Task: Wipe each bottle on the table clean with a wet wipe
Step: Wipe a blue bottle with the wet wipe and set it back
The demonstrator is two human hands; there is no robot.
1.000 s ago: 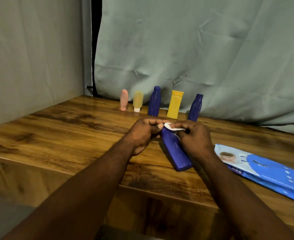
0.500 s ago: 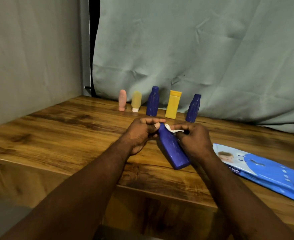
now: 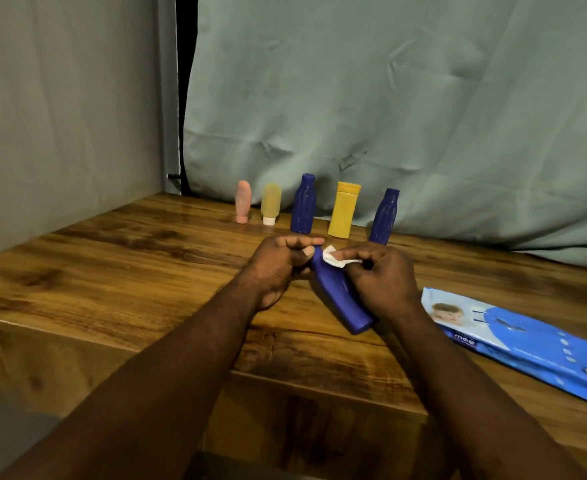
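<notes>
While the left hand [image 3: 278, 268] curls its fingers and thumb round the neck end of the blue bottle [image 3: 340, 296], the right hand [image 3: 378, 282] pinches a bunched wet wipe [image 3: 333, 259] against the bottle's upper shoulder. The bottle lies tilted at the centre of the frame, base toward the viewer. Whether that base touches the table [image 3: 112, 271] I cannot tell.

The likeliest slip is the bottle twisting or sliding out. A wet surface and a narrow neck give the left hand little purchase, and a firm stroke from the wipe would push against that weak grip. The wipe is crumpled small, so parts of the body could be missed.

Just past the right knuckles stands the rearmost blue bottle [image 3: 385, 216], the right end of the row of bottles [image 3: 303, 204] at the back. A wide stroke upward in the frame could topple it. The wipes pack [image 3: 527, 344] lies at lower right, near the table edge.
</notes>
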